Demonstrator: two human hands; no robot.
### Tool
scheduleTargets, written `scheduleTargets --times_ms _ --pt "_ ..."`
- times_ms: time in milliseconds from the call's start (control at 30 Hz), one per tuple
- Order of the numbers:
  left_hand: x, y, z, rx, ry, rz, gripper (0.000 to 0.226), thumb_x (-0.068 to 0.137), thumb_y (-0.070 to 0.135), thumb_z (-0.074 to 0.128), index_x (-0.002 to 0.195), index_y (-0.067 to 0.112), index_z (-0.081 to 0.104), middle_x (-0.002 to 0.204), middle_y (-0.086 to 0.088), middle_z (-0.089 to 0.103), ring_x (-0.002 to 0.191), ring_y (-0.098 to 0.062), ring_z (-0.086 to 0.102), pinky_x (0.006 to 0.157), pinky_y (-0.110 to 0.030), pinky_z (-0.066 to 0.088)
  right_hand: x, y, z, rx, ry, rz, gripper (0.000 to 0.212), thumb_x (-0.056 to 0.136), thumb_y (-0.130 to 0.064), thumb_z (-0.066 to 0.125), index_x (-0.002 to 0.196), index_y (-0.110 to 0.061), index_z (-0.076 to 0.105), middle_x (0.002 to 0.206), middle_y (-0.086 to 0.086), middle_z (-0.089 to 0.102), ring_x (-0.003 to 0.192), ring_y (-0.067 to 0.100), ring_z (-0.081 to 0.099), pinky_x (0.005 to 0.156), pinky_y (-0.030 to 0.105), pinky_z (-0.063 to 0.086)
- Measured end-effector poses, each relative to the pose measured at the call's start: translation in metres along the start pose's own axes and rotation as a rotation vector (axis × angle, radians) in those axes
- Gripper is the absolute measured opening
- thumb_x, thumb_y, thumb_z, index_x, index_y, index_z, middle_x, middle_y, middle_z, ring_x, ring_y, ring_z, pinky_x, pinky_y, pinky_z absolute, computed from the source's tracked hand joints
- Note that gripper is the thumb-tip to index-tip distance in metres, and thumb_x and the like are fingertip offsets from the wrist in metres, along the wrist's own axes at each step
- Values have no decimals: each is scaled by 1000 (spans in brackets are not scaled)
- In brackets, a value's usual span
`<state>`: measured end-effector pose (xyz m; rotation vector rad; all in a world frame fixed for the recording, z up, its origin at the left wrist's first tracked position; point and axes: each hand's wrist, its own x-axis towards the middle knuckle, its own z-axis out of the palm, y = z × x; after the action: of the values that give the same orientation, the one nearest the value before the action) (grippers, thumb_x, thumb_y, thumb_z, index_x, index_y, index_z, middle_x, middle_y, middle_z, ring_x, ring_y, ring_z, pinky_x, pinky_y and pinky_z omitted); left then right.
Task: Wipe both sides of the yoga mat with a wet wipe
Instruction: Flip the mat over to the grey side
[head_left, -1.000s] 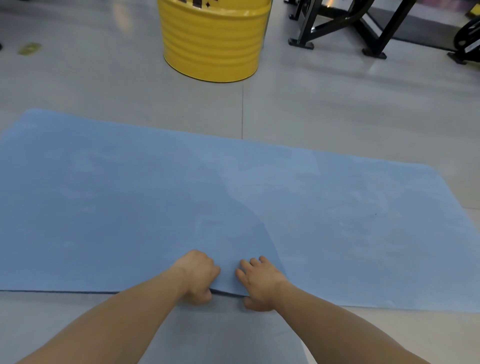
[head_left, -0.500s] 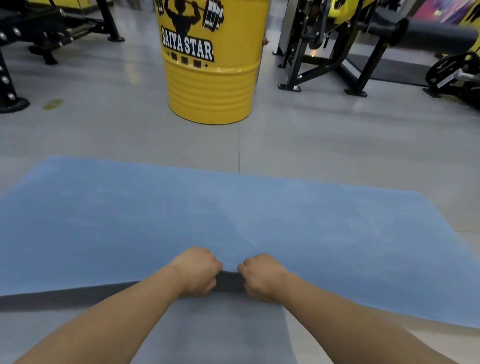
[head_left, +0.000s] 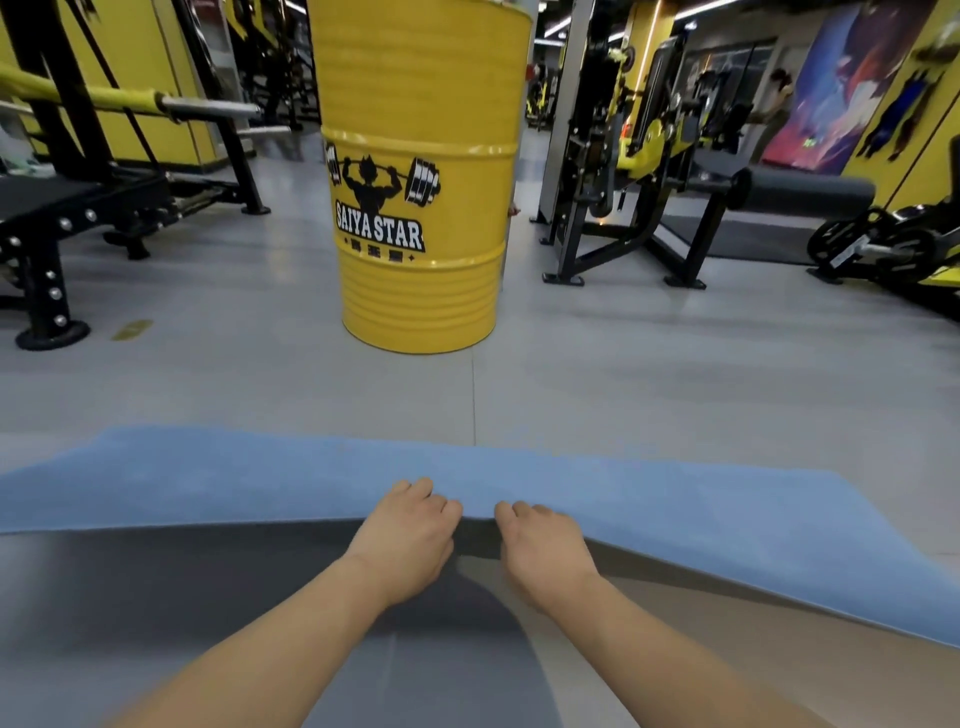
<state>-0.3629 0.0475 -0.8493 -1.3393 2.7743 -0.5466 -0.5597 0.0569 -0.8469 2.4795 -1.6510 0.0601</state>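
One blue yoga mat (head_left: 675, 514) lies spread across the grey floor (head_left: 675, 395), and two bare hands hold its near long edge at the middle. The left hand (head_left: 402, 540) and the right hand (head_left: 543, 545) sit just beside each other, a narrow gap between them. The fingers (head_left: 415, 491) of each hand curl over the top of the lifted edge onto the blue face, gripping the mat; the thumbs are hidden beneath. The gripped edge is raised off the floor, so the mat's dark grey underside (head_left: 182, 561) shows below the hands and to their left, while the far long edge rests on the floor. The blue surface stretches away from the fingers on both sides, running out of view at left and right.

Beyond the mat stands one yellow steel drum (head_left: 421, 291), upright, printed with a weightlifter figure and the words "SAIYA STAR". One black weight bench (head_left: 67, 208) with a barbell stands at far left. One black and yellow gym machine (head_left: 639, 171) stands to the right of the drum.
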Motion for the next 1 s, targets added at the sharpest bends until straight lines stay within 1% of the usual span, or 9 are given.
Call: scheduleTargets --times_ms 67,133,300,467,600,700,733,800,1000 --pt "10 -7 -15 25 62 -25 30 63 27 79 64 20 50 52 2 47 58 -22 44 56 -34 34 7 6 -13 -39 42 5 35 47 -15 76 70 -19 50 54 -1 47 42 19 37 42 25 9" --pt "20 -16 -30 55 108 -47 29 63 25 78 65 19 50 53 2 46 58 -22 44 56 -34 34 16 14 -25 -51 104 14 37 42 -14 78 66 -20 50 50 -3 43 40 17 39 42 26 15" --pt "46 -46 -74 65 240 -69 21 73 27 67 68 20 48 58 2 49 58 -21 45 53 -36 38 37 31 -74 -60 264 9 32 54 -14 75 69 -19 48 54 -4 44 45 19 43 43 28 18" --pt "69 -74 -120 98 383 -90 16 78 28 37 65 19 42 55 2 45 58 -22 39 51 -33 30 59 48 -123 -41 412 -44 25 67 -13 65 72 -18 41 59 0 45 49 24 43 45 31 19" --pt "86 -92 -155 119 439 -107 17 78 30 37 67 19 42 58 1 49 61 -22 37 49 -33 35 72 62 -164 -49 470 -114 3 74 -17 45 74 -17 42 63 2 47 53 28 46 48 32 23" --pt "92 -100 -179 136 472 -105 17 79 32 38 67 20 38 57 2 49 62 -20 30 50 -33 35 77 70 -191 -37 449 -149 12 79 -24 35 79 -15 43 70 4 50 60 30 49 48 36 35" --pt "92 -103 -187 143 475 -100 17 79 33 39 67 20 38 57 2 48 61 -21 31 50 -33 35 79 72 -199 -19 431 -159 11 81 -24 35 82 -15 42 74 4 50 65 31 49 52 39 39" --pt "92 -106 -200 174 477 -94 20 80 34 40 66 20 39 56 2 48 59 -21 34 53 -32 33 80 74 -212 -14 413 -201 7 85 -20 40 85 -13 41 75 5 49 70 31 48 57 41 37" --pt "86 -112 -220 186 480 -84 24 78 37 40 61 20 40 52 4 46 53 -20 35 54 -30 25 78 69 -233 10 418 -275 13 85 -18 43 81 -16 31 64 -6 31 59 25 33 52 36 29"
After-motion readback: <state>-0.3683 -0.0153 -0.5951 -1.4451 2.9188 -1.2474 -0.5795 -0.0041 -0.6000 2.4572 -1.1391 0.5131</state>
